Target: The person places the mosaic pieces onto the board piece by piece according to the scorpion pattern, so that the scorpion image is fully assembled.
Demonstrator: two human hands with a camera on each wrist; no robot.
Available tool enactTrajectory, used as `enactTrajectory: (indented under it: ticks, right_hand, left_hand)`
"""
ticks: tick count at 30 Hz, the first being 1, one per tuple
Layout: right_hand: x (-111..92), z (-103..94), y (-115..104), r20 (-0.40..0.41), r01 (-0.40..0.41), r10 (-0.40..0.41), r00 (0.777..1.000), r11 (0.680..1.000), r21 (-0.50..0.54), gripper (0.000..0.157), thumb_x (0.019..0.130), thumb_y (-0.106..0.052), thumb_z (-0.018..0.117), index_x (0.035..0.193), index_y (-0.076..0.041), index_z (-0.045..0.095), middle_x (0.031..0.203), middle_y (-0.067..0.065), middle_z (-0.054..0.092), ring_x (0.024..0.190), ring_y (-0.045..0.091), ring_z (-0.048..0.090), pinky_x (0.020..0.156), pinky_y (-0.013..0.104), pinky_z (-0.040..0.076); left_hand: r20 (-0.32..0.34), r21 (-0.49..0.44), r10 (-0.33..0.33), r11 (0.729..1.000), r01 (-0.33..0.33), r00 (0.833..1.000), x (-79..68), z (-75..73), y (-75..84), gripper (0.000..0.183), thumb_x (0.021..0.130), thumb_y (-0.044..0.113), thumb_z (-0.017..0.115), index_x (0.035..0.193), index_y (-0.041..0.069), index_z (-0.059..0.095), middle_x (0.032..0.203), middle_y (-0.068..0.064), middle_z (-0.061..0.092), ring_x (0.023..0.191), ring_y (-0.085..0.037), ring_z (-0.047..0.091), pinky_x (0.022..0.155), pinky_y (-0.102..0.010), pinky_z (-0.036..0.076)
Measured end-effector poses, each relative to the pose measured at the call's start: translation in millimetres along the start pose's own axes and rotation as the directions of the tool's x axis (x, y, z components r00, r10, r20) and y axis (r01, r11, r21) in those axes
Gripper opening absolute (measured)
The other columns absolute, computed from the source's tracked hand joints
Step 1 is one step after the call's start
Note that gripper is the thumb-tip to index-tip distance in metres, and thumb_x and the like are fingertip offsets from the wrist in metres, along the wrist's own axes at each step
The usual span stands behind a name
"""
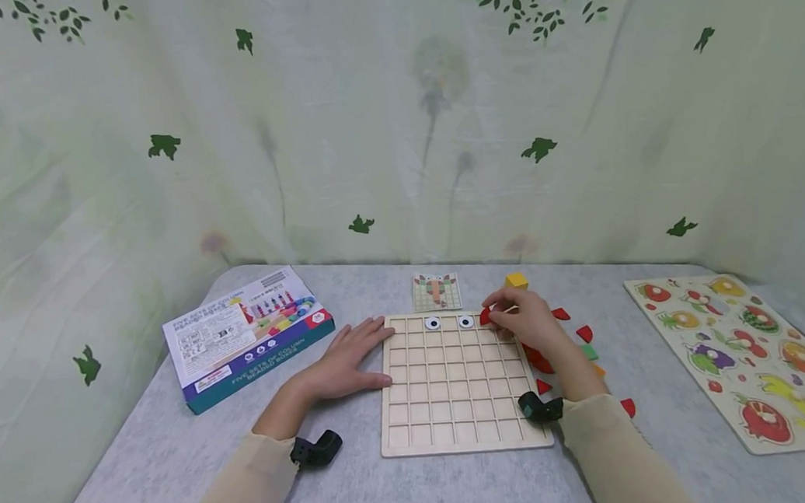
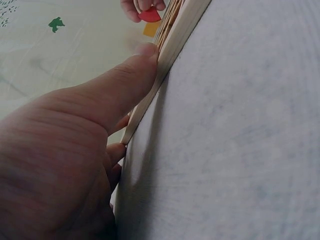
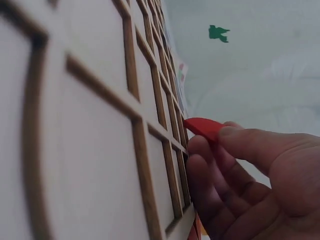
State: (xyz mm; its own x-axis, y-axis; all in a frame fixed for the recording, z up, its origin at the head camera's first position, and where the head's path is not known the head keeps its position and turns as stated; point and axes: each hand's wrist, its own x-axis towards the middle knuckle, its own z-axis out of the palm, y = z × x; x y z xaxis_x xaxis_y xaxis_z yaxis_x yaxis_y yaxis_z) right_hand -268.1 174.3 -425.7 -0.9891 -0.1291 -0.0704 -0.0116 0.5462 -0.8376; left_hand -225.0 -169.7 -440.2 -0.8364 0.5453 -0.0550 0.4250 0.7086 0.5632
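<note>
A square wooden grid board [image 1: 457,392] lies on the table in front of me. Two white tiles with eye prints, a left one [image 1: 432,323] and a right one [image 1: 466,321], sit in its top row. My left hand [image 1: 347,364] is spread flat at the board's left side, its thumb and fingertips at the edge. Between thumb and fingers, my right hand [image 1: 530,322] pinches a red quarter-circle piece [image 3: 204,127] over the board's top row, right of the eye tiles. Just behind the board is a small pattern card [image 1: 436,293].
Right of the board lie several loose pieces, among them a red one [image 1: 585,334], a green one [image 1: 588,351] and a yellow one [image 1: 517,280]. Some are partly hidden by my right arm. A boxed toy set [image 1: 247,336] stands at left, a fruit puzzle board [image 1: 724,338] at far right.
</note>
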Motion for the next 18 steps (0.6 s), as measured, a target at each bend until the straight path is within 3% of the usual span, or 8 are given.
enactTrajectory:
  ticks: [10, 18]
  right_hand:
    - [0.5, 7.7, 0.9, -0.015, -0.021, 0.021, 1.0, 0.998, -0.054, 0.018, 0.098, -0.013, 0.063, 0.116, -0.011, 0.066, 0.094, 0.011, 0.068, 0.072, 0.02, 0.059, 0.063, 0.026, 0.052]
    - [-0.2, 7.1, 2.2, -0.044, -0.021, 0.016, 0.999, 0.994, -0.105, 0.018, 0.098, -0.017, 0.063, 0.114, -0.01, 0.069, 0.097, 0.01, 0.07, 0.085, 0.022, 0.06, 0.069, 0.026, 0.053]
  left_hand:
    - [0.0, -0.007, -0.007, 1.0, 0.007, 1.0, -1.3, -0.7, 0.1, 0.083, 0.088, 0.048, 0.072, 0.156, 0.018, 0.036, 0.168, -0.008, 0.019, 0.157, -0.032, 0.01, 0.126, -0.059, 0.001]
    - [-0.002, -0.009, 0.004, 1.0, -0.004, 1.0, -0.4, -1.1, 2.2, 0.082, 0.088, 0.048, 0.072, 0.156, 0.018, 0.036, 0.168, -0.008, 0.019, 0.157, -0.032, 0.01, 0.126, -0.058, 0.0]
